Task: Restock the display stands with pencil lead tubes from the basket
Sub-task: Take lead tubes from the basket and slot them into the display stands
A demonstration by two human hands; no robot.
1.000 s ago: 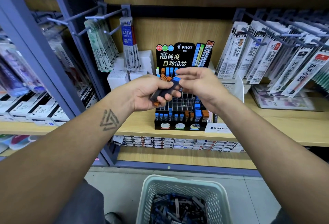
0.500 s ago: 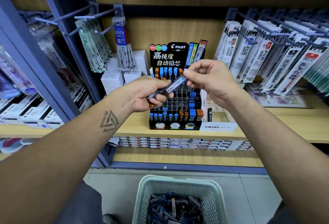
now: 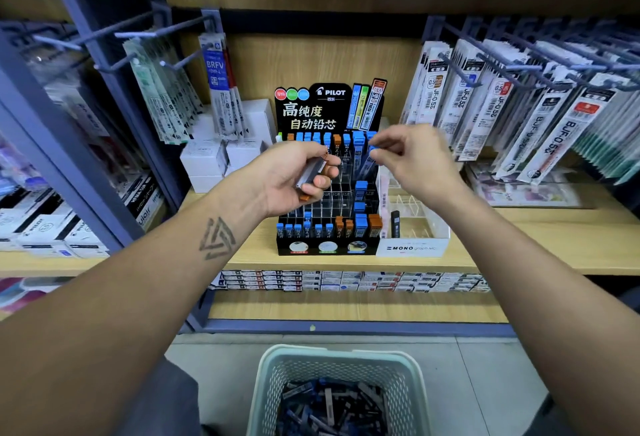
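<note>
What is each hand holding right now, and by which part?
Left hand grips a few lead tubes around their middles. Right hand pinches one blue-capped tube by its cap end.

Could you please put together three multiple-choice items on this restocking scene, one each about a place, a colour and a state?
1. Where does the basket stand?
A. on the floor below the shelf
B. on the wooden shelf
C. hung on the pegs

2. What colour is the cap of the tube that the right hand pinches?
A. green
B. blue
C. white

3. What is the left hand doing?
A. resting flat on the shelf
B. hanging with nothing in it
C. gripping a small bundle of tubes

Answers: 1 A, it sits on the tiled floor in front of the person. 2 B, a blue cap shows at the fingertips above the Pilot stand. 3 C, its fingers curl round grey tubes with orange ends.
</note>
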